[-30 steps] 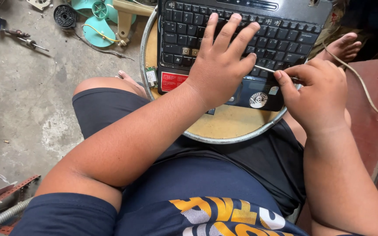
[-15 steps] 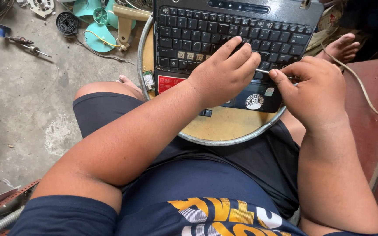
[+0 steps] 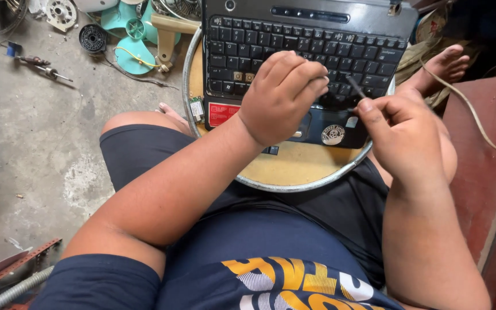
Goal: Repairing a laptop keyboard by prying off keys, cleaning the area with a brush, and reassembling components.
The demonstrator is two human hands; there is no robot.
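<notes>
A black laptop base with its keyboard [image 3: 294, 51] lies on a round tan stool top [image 3: 294, 166] between my knees. My left hand [image 3: 282, 95] rests curled on the lower keys and palm rest, fingers bent and pressing down. My right hand [image 3: 400, 135] hovers just right of it, pinching a thin dark tool [image 3: 356, 87] whose tip points at the keys near my left fingertips. Two round stickers and a red label [image 3: 222, 113] show on the laptop's front edge.
A teal fan blade [image 3: 130, 34], a round metal part [image 3: 92, 37] and a screwdriver [image 3: 38, 64] lie on the concrete floor at top left. My bare foot [image 3: 446, 66] and a pale cable [image 3: 472, 112] are at right, beside a red surface [image 3: 489, 172].
My left hand has drawn its spread fingers back into a curled fist on the keyboard. My right hand has lifted the thin tool and tilted its tip toward the keys.
</notes>
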